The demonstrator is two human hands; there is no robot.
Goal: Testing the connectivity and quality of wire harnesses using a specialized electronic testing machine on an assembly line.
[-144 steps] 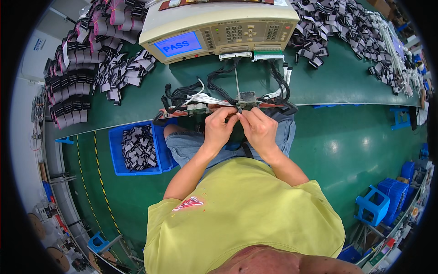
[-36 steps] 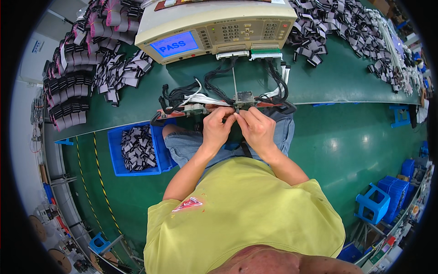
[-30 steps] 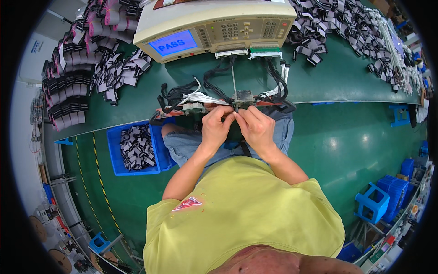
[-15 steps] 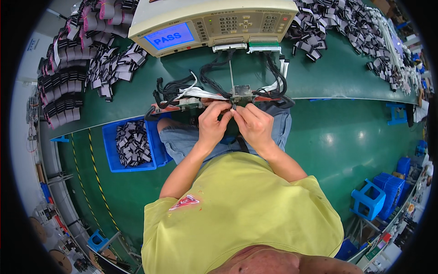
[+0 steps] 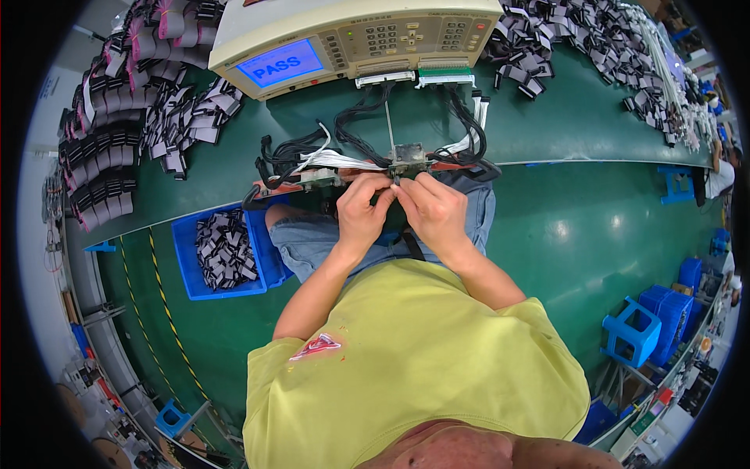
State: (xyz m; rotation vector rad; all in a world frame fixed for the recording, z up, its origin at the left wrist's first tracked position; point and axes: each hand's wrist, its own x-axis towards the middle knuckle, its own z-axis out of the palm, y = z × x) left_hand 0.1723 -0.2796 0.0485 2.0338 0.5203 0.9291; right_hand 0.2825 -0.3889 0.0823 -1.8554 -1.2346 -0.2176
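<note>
My left hand [image 5: 362,206] and my right hand [image 5: 437,208] meet at the table's front edge, fingertips pinched together. Between them shows a small black connector [image 5: 396,180], mostly covered by the fingers. Just beyond it is a test fixture with a metal block [image 5: 408,155], and the fingertips are close against its near side. Whether the connector is seated in it, I cannot tell. Black and white wire bundles [image 5: 344,159] run from the fixture to a beige cable tester [image 5: 359,43] with a lit blue screen.
Short grey ribbon cables [image 5: 191,117] with black connectors are heaped at the left, with stacked bundles [image 5: 105,160] beside them. Another heap [image 5: 539,43] covers the far right. A blue bin [image 5: 187,270] of ribbon cables stands by my left leg. Blue stools [image 5: 631,332] stand right.
The view has shifted slightly, so the tester and table sit a little further left. Both hands keep their pinch at the fixture; nothing else visibly changed.
</note>
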